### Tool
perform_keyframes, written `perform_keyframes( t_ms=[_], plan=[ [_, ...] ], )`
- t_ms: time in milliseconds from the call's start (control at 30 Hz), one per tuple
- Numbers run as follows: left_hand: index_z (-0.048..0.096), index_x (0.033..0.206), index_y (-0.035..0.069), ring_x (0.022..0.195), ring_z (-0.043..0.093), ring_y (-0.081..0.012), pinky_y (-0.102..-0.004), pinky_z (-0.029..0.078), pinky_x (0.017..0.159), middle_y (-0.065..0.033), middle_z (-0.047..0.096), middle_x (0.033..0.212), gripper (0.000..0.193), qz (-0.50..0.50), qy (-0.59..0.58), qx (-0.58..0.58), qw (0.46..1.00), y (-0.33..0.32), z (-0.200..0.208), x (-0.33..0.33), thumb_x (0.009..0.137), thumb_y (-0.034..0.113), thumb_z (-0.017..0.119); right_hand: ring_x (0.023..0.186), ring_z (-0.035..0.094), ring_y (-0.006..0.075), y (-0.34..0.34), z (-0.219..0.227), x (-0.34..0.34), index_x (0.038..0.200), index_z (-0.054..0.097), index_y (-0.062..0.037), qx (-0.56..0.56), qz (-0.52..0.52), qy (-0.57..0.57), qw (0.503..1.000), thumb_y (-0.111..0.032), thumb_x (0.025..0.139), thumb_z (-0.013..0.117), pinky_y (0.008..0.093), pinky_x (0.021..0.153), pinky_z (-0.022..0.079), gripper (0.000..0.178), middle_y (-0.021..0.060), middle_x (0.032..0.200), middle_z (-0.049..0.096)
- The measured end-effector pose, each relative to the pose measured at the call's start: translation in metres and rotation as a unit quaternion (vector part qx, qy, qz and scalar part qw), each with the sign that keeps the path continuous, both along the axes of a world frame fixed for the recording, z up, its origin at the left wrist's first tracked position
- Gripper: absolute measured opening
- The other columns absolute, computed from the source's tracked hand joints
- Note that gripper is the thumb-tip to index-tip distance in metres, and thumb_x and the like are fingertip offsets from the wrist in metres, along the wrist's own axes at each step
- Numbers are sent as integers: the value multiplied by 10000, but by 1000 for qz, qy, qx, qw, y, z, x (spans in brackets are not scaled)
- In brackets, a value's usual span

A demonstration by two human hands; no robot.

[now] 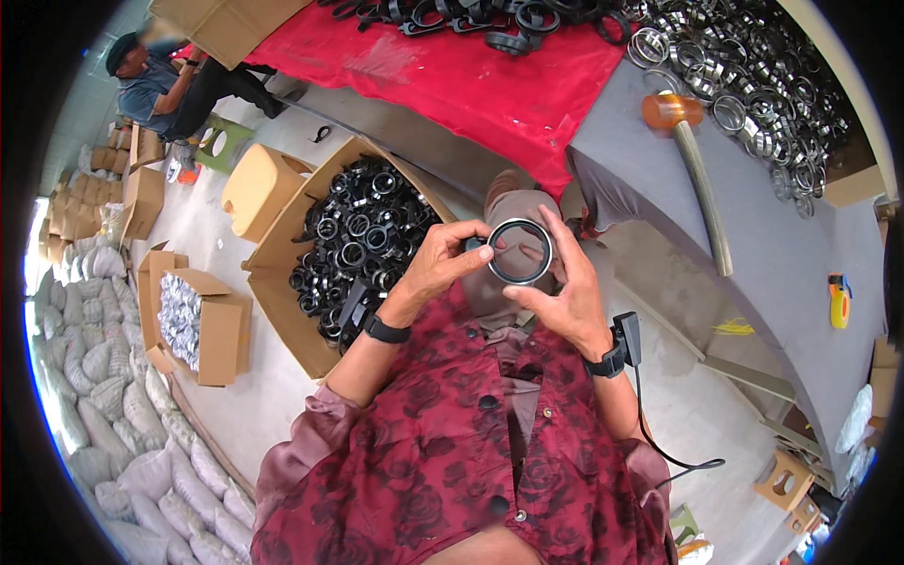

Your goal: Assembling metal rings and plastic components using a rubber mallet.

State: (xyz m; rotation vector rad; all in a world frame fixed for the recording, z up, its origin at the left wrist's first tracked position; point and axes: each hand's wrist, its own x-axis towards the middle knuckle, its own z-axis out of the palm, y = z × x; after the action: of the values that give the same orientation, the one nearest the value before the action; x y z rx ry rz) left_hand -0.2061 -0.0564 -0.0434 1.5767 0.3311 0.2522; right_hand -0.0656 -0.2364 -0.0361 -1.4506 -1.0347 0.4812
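Both hands hold one black ring with a silvery metal rim point(518, 281) above my lap, its round opening facing up. My left hand point(443, 256) grips its left side, where a small black lug juts out, with the thumb and fingers closed on it. Around the right side curve the thumb and fingers of my right hand point(568, 287). Part of the ring's edge is hidden by the fingers. Left of my left forearm, an open cardboard box point(278, 287) holds many similar black ring parts point(363, 231).
A grey-covered table point(640, 132) at right bears a mallet point(692, 155), metal rings point(744, 104) and a yellow cutter point(838, 301). More black parts point(527, 24) lie on red cloth point(424, 71). Left are a box of silvery pieces point(221, 330), stacked sacks point(122, 405) and a seated person point(165, 89).
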Motion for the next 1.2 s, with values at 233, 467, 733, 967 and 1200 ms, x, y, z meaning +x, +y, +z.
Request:
perform_keyframes(
  t_ms=[233,467,733,967,1200],
  plan=[
    [729,1041,20,676,467,-6,-204,345,587,53,641,803,295,41,6,-5,999,0,-15,3,936,295,726,1150,628,218,-1,-5,1,1493,398,81,5,28,292,956,-116,942,732,353,961,553,674,193,1312,610],
    [730,1039,13,773,531,-23,-216,426,671,37,663,851,262,55,-51,-17,997,-4,-16,13,938,254,726,1098,648,196,3,-12,8,1480,422,107,11,7,245,969,-73,946,714,337,968,537,636,169,1259,646],
    [719,1087,-17,926,622,-76,-239,485,839,-23,715,984,269,48,-12,-34,998,-1,-25,17,963,221,702,1061,653,173,6,0,14,1485,422,98,-36,-7,275,961,-21,960,666,323,908,560,592,153,1215,661],
    [623,1226,-9,1005,584,-68,-234,458,878,-30,671,1099,311,89,-89,-62,990,2,-32,48,992,192,663,1035,668,188,11,11,54,1478,439,86,-27,-68,143,987,-127,956,703,311,850,558,622,161,1202,679],
    [497,1166,57,797,487,-33,-193,385,663,19,559,916,216,156,-148,-101,971,30,-54,120,1002,116,625,1127,587,373,-57,12,166,1455,477,14,-257,-341,-475,769,-131,892,714,449,984,482,628,226,1230,592]
  ],
)
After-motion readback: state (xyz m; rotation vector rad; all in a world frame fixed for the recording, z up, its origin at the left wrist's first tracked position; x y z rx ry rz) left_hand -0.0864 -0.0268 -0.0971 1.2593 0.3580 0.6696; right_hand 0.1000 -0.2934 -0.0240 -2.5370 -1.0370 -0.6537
